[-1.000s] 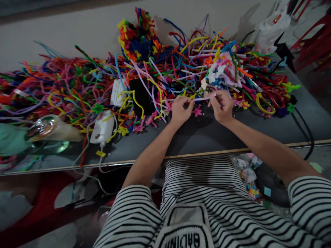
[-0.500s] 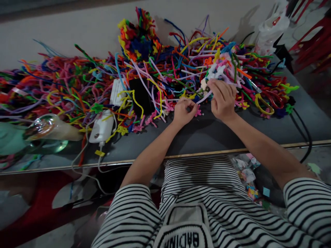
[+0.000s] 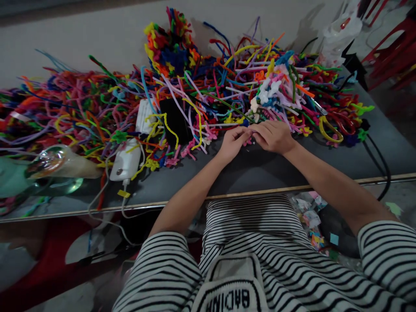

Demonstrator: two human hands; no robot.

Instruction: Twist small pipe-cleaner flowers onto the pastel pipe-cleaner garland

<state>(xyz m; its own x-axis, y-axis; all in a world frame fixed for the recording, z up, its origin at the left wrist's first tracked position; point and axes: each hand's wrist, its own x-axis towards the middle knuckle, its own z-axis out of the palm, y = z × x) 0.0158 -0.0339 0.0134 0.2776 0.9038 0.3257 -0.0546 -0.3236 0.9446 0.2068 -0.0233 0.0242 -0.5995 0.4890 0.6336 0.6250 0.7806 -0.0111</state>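
Note:
My left hand (image 3: 233,142) is closed in a pinch above the dark table, close to the pile's front edge. My right hand (image 3: 274,135) meets it, its fingers bent and pressed together at the left hand's fingertips. A light purple bit shows between the two hands, mostly hidden by the fingers. Just behind them lies a bunch of fuzzy stems with white flowers (image 3: 269,89) and pink ones. A small pink flower (image 3: 248,141) sits under the fingertips.
Colourful fuzzy stems (image 3: 81,99) cover the back of the table (image 3: 260,173). Yellow-and-red-handled scissors (image 3: 330,130) lie right. A black phone (image 3: 175,121), a white power bank (image 3: 126,161) with a cable, and a clear plastic cup (image 3: 61,162) lie left. A plastic bag (image 3: 341,37) stands back right.
My right hand has come down and left to meet my left hand. The light purple stem that stretched between them is now mostly covered by fingers.

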